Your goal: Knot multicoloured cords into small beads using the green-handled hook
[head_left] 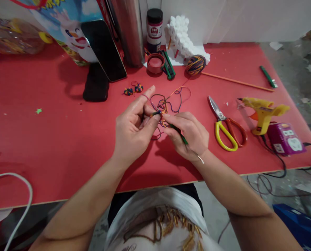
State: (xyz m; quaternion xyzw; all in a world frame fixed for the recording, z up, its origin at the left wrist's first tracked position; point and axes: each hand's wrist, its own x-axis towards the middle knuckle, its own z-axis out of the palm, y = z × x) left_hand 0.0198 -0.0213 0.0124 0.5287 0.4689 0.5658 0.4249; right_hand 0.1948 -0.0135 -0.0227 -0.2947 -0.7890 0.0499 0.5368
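My left hand [134, 127] pinches a small crocheted piece [156, 113] of dark multicoloured yarn between thumb and fingers, and a strand runs over its raised index finger. My right hand [189, 134] is closed round a crochet hook [183, 137] with a green grip; its silver rear end sticks out by the wrist. The hook's working tip is hidden at the piece. Loose yarn [180, 101] lies in loops behind the hands, and a strand leads back toward a multicoloured yarn ball [196, 65]. Two small crocheted pieces [133, 89] rest beyond my left hand.
Right of my hands lie scissors [225, 127], a yellow glue gun [264, 111] and a purple box [286, 138]. An orange stick [236, 82] lies farther back. A phone [104, 50], metal flask [129, 33], jar [154, 29] and green cutter [167, 65] stand or lie at the back.
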